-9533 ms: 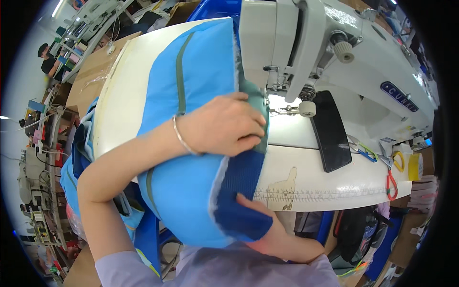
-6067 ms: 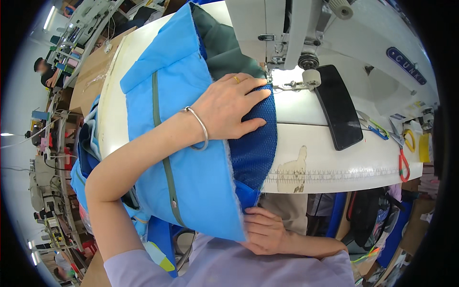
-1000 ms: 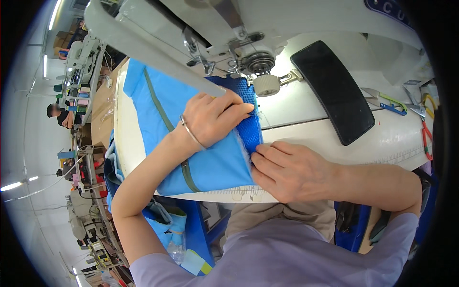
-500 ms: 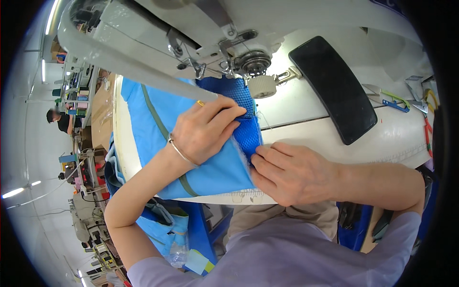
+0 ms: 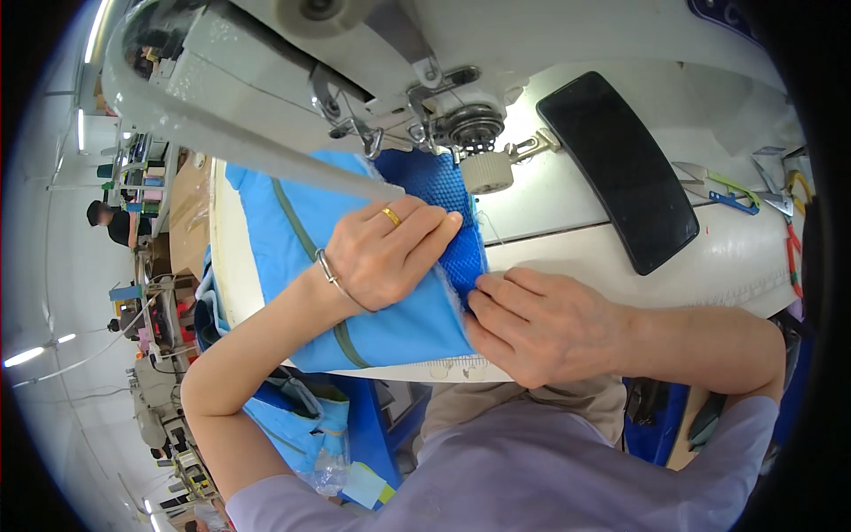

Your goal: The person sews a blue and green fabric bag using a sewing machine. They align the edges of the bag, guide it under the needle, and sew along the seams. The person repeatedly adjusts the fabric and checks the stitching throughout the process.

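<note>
Your hands are apart: your right hand (image 5: pixel 545 330) is closed on the near edge of the blue mesh (image 5: pixel 463 259), while your left hand (image 5: pixel 377 255) bears on it with curled fingers, whether pinching or pressing you cannot tell. The mesh lies along the light-blue fabric panel (image 5: pixel 412 326) on the bench (image 5: pixel 567 257), its far end under the sewing machine (image 5: pixel 567 31), left of the black smartphone (image 5: pixel 620 173).

Top (image 5: pixel 550 474): pale lavender, plain, short-sleeved, loose soft folds. Left sleeve (image 5: pixel 279 507) and right sleeve (image 5: pixel 743 443) same lavender, both end above elbow. Trousers (image 5: pixel 523 417): beige, creased at lap. Left wrist: slim shiny silver-toned bangle (image 5: pixel 331 277), rounded. Left hand (image 5: pixel 377 257): narrow gold-toned ring (image 5: pixel 391 215), one finger.
</note>
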Action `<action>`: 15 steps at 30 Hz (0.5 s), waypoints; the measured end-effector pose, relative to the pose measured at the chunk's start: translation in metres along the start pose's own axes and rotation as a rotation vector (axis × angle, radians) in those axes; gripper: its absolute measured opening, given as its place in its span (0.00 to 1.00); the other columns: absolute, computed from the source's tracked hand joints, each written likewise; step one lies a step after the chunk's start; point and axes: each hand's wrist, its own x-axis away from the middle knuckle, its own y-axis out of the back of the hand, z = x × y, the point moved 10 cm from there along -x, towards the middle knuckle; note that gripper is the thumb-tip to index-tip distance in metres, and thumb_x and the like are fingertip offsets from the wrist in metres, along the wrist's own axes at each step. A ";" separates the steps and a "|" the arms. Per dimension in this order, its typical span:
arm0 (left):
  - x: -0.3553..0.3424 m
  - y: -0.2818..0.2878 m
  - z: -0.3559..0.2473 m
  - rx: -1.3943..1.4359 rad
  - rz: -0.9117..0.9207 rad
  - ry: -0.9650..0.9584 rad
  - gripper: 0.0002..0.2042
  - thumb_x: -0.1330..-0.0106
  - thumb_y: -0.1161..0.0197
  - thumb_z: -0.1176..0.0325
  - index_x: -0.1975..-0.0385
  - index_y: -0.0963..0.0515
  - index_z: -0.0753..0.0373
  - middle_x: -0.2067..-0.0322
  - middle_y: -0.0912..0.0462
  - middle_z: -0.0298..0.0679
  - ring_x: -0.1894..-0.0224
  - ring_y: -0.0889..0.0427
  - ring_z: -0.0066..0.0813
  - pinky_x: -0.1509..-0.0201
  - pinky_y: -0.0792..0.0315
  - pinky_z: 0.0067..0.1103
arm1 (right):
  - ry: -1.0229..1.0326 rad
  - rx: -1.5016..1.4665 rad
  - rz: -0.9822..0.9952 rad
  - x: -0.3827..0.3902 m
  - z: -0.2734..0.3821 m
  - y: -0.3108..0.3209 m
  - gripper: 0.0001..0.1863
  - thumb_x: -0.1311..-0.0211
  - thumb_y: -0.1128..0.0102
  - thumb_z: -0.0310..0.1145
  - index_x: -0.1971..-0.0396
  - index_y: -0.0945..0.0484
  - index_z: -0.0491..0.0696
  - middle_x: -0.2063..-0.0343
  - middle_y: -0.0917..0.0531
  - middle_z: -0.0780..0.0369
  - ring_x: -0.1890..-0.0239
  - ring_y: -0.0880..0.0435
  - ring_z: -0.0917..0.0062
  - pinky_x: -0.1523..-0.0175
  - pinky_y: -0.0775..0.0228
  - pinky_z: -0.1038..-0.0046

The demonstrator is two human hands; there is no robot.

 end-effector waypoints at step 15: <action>0.011 -0.004 0.022 0.137 -0.147 0.177 0.16 0.53 0.30 0.81 0.61 0.14 0.65 0.67 0.17 0.37 0.69 0.17 0.35 0.68 0.22 0.25 | 0.034 -0.013 0.030 -0.003 -0.002 0.000 0.17 0.54 0.38 0.34 0.67 0.16 0.37 0.72 0.18 0.59 0.67 0.19 0.71 0.62 0.29 0.74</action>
